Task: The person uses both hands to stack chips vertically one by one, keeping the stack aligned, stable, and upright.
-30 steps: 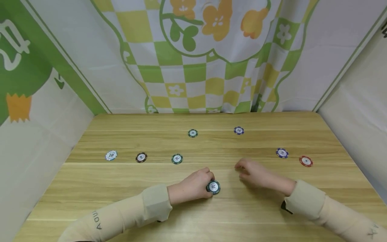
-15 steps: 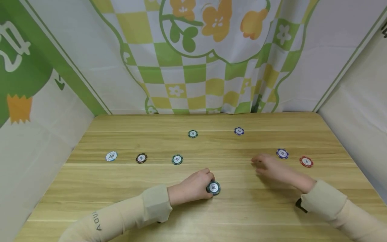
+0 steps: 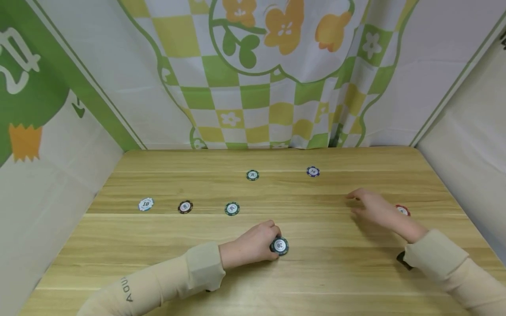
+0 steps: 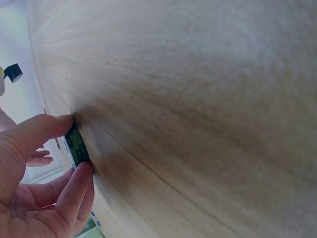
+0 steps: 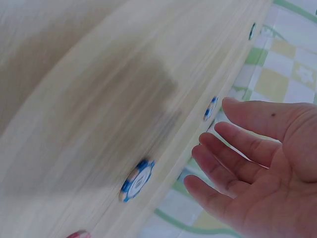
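Note:
On the wooden table, my left hand (image 3: 257, 242) pinches a dark green poker chip stack (image 3: 280, 245) marked 20 between thumb and fingers. Its edge (image 4: 78, 144) looks more than one chip thick in the left wrist view. My right hand (image 3: 377, 211) hovers at the right with its fingers loosely bent and holds nothing. Beneath it lies a blue poker chip (image 5: 137, 181), hidden by the hand in the head view. A red poker chip (image 3: 403, 210) sits just beyond the hand, partly covered by it.
A white-blue chip (image 3: 146, 204), a black chip (image 3: 185, 206) and a green chip (image 3: 232, 208) lie at the left. Farther back are another green chip (image 3: 252, 175) and a blue chip (image 3: 313, 171). A patterned curtain (image 3: 254, 96) hangs behind the table (image 3: 308, 285).
My right hand has moved right and slightly away from me, from the table's middle to over the right-hand blue chip. My left hand has stayed in place, holding the green chips.

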`<state>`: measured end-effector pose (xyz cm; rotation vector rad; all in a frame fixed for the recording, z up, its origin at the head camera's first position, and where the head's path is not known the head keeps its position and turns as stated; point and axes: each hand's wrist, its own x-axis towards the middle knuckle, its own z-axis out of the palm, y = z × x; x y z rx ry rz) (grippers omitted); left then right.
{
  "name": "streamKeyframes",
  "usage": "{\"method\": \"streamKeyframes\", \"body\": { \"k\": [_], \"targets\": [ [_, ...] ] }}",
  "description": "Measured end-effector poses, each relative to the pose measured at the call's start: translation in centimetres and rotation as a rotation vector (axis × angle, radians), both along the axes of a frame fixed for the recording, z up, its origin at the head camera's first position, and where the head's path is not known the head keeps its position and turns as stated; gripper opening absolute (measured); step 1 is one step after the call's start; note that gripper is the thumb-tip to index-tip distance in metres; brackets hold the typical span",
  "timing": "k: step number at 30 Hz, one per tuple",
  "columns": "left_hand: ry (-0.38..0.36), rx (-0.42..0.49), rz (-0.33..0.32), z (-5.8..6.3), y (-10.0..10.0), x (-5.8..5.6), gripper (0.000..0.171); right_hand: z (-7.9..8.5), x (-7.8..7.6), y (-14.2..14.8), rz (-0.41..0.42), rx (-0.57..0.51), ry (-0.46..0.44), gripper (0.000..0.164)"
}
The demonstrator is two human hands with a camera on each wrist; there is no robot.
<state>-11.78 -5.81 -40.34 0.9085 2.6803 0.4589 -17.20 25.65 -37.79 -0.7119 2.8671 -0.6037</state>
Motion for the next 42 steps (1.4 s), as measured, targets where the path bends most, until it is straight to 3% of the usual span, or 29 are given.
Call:
{"method": "streamKeyframes", "body": {
  "k": [11,20,42],
  "targets": [
    [-0.004,0.012,-0.005,0.0,0.0,0.0,0.034,-1.1,-1.3,2.0,-0.026,0.039,0.061,0.030],
    [0.006,0.014,-0.007,0.0,-0.1,0.0,0.034,-2.0,-1.9,3.5,-0.057,0.045,0.053,0.028],
    [-0.011,0.011,0.004,-0.1,-0.1,0.0,0.034,-2.0,-2.2,3.1,-0.123,0.116,0.034,0.028]
  ]
}}
